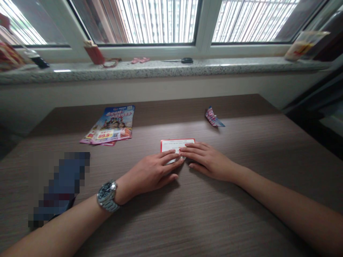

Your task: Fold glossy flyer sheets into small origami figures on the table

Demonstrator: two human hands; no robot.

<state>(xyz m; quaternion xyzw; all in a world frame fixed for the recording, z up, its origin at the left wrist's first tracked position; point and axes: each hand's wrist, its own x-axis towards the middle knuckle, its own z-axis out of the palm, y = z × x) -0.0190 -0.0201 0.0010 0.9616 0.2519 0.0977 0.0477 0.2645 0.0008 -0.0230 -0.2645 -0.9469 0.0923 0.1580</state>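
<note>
A white sheet of paper with a red border and lines of print (171, 145) lies on the wooden table, its near part covered by my fingers. My left hand (154, 169), with a metal watch (107, 194) on the wrist, rests on the paper's left side, fingers stretched out. From the right, my right hand (209, 160) lies flat over the paper's right side with its fingers extended. The fingertips of both hands meet near the paper's middle. Whether the near edge is folded is hidden under them.
Colourful flyers (114, 123) lie stacked at the back left. A folded paper piece (213, 117) sits at the back right. A blurred-out dark blue object (65, 182) lies beside my left forearm. Scissors (184, 60) and a plastic cup (302, 46) are on the stone windowsill (150, 71).
</note>
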